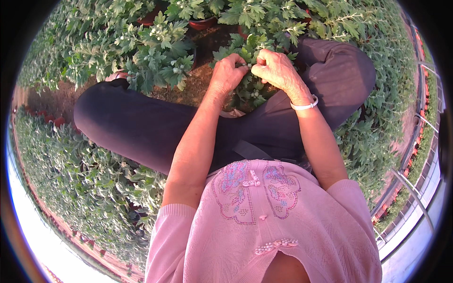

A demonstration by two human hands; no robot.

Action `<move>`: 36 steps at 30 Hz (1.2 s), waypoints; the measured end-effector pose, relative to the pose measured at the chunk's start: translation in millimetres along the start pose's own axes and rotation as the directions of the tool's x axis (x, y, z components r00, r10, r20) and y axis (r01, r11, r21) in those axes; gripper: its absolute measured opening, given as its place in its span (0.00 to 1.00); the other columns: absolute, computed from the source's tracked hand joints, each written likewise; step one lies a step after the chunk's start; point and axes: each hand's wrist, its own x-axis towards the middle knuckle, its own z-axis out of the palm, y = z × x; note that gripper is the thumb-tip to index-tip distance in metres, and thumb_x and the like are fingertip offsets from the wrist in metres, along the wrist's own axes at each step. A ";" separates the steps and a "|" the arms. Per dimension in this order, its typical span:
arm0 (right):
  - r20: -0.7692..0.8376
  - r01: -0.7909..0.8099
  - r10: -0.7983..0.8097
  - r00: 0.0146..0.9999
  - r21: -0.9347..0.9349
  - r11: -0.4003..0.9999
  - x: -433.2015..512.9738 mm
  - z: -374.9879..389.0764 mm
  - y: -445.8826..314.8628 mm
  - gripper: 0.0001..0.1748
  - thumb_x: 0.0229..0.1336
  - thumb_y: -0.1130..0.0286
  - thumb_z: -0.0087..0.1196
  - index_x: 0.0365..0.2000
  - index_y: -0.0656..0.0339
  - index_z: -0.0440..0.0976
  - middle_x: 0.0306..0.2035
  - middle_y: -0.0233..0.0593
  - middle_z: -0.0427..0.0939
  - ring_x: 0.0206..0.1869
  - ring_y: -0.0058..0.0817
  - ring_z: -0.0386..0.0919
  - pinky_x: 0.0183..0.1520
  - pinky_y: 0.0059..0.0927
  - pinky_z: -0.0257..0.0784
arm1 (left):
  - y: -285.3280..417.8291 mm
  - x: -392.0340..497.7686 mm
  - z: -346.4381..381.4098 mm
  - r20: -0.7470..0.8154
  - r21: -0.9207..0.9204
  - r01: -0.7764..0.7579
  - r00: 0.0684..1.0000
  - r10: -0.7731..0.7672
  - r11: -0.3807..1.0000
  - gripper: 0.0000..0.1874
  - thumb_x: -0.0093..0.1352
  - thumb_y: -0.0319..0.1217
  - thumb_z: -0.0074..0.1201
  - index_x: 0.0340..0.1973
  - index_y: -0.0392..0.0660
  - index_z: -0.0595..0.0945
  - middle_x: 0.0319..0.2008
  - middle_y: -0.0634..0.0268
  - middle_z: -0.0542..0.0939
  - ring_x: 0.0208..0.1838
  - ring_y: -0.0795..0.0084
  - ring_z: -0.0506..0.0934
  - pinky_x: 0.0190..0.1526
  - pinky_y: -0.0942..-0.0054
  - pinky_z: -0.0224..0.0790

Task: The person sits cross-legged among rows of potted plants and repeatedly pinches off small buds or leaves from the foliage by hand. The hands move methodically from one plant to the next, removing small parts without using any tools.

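A bushy potted chrysanthemum with lobed green leaves and small round pale buds stands between my bent legs. My left hand reaches in from the left, its thumb and forefinger pinched on a budded shoot. From the other side my right hand closes thumb and curled fingers at the same shoot, fingertips almost meeting those of the left. A white bracelet circles my right wrist. Lower leaves of the plant show beneath both hands, while its pot is hidden by foliage.
Dark-trousered legs frame the plant on both sides. Close ahead are more budded chrysanthemums, some in red-brown pots. Bare soil shows between them. Dense rows of plants spread behind at left; metal pipes run along the right edge.
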 end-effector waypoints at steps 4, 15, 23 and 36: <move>-0.027 0.039 -0.038 0.999 0.023 0.999 -2.5 0.5 -0.6 0.09 0.45 0.71 0.58 0.26 0.65 0.71 0.23 0.48 0.78 0.30 0.48 0.78 0.34 0.41 0.72 | -12.4 11.1 -1.0 0.100 -0.159 0.122 0.989 -0.107 0.980 0.10 0.60 0.32 0.57 0.33 0.38 0.79 0.26 0.58 0.81 0.32 0.70 0.78 0.37 0.71 0.70; -0.021 0.213 -0.217 0.976 -0.133 0.968 2.4 12.8 3.4 0.10 0.48 0.72 0.60 0.30 0.66 0.73 0.28 0.48 0.77 0.33 0.47 0.77 0.36 0.41 0.71 | -14.1 11.3 -2.8 0.167 -0.237 0.173 0.977 -0.135 0.956 0.10 0.61 0.30 0.54 0.33 0.35 0.78 0.26 0.61 0.79 0.30 0.74 0.75 0.35 0.76 0.67; 0.016 0.097 -0.096 0.995 -0.114 0.989 3.8 19.1 6.6 0.13 0.47 0.66 0.56 0.25 0.68 0.70 0.25 0.53 0.75 0.31 0.51 0.76 0.36 0.45 0.69 | -21.3 15.3 0.0 0.231 -0.317 0.217 0.962 -0.147 0.923 0.12 0.64 0.34 0.54 0.33 0.35 0.79 0.27 0.64 0.78 0.30 0.75 0.74 0.34 0.75 0.67; 0.072 -0.184 0.173 0.982 0.209 0.960 -8.8 -8.6 1.3 0.13 0.53 0.66 0.57 0.26 0.67 0.74 0.19 0.45 0.77 0.19 0.30 0.78 0.28 0.35 0.72 | 7.5 5.1 -23.3 0.063 -0.400 0.322 0.944 -0.325 0.858 0.12 0.64 0.36 0.54 0.34 0.39 0.79 0.30 0.63 0.80 0.30 0.70 0.77 0.33 0.74 0.71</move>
